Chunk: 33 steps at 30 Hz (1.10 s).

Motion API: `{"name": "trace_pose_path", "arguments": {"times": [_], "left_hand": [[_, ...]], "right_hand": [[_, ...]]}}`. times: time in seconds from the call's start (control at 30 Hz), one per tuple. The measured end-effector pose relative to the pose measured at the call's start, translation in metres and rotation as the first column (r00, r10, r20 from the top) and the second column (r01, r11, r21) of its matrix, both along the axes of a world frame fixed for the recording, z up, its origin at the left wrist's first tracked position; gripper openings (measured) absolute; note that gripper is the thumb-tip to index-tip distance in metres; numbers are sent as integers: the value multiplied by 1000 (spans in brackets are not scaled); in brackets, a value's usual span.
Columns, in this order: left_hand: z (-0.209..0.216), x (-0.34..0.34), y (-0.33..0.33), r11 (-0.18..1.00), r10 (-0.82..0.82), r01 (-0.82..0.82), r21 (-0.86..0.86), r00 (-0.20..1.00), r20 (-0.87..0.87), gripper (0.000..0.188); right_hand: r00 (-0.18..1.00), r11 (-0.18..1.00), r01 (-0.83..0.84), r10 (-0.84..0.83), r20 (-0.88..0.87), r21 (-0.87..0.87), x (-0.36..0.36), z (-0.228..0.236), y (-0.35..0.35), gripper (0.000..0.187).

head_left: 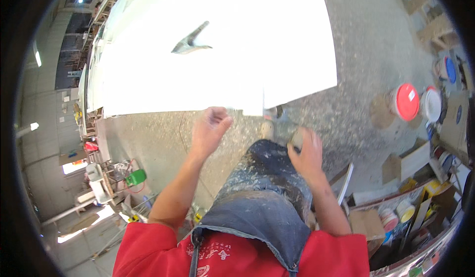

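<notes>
A large white panel (292,39), overexposed, spreads in front of me. On it lies a scraper-like tool (187,45) with a dark handle and a broad grey blade, touched by neither hand. My left hand (212,130) is at the panel's near edge, its fingers loosely bent and the thumb apart; I see nothing in it. Lower and to the right, apart from the panel, my right hand (308,152) hangs with fingers stretched and thumb spread. A beige shape between its thumb and fingers looks like my shoe beyond, similar to the other shoe (267,130).
Speckled concrete floor (356,128) surrounds the panel. At the right stand a red-lidded bucket (407,102), a white-lidded one (432,105) and a blue-lidded one (449,70). Cardboard boxes (367,226) and containers crowd the lower right. A green container (135,177) is at the left.
</notes>
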<state>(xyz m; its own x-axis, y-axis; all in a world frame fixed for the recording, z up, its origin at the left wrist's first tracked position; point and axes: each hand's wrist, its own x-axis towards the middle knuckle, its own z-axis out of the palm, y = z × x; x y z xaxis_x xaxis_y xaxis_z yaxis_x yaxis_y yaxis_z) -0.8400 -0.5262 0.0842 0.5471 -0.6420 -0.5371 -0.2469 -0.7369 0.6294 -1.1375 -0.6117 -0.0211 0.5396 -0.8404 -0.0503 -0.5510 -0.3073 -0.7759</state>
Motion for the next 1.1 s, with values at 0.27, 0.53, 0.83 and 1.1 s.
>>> {"name": "trace_pose_path", "arguments": {"times": [0.27, 0.53, 0.83, 1.1], "left_hand": [[-3, 193, -131, 885, -414, 379, 271, 376, 829, 88], [92, 131, -117, 713, -578, 690, -124, 679, 453, 64], [97, -29, -38, 139, -890, 976, -166, 197, 410, 44], [91, -44, -22, 240, -912, 954, -181, 286, 294, 42]], "right_hand": [[987, 990, -139, 139, -77, 14, 24, 116, 8, 59], [992, 941, -98, 65, -111, -324, 67, 214, -12, 85], [918, 955, -296, 276, -286, -28, 49, 156, 28, 94], [961, 971, -214, 228, -156, 106, 14, 100, 50, 77]]}}
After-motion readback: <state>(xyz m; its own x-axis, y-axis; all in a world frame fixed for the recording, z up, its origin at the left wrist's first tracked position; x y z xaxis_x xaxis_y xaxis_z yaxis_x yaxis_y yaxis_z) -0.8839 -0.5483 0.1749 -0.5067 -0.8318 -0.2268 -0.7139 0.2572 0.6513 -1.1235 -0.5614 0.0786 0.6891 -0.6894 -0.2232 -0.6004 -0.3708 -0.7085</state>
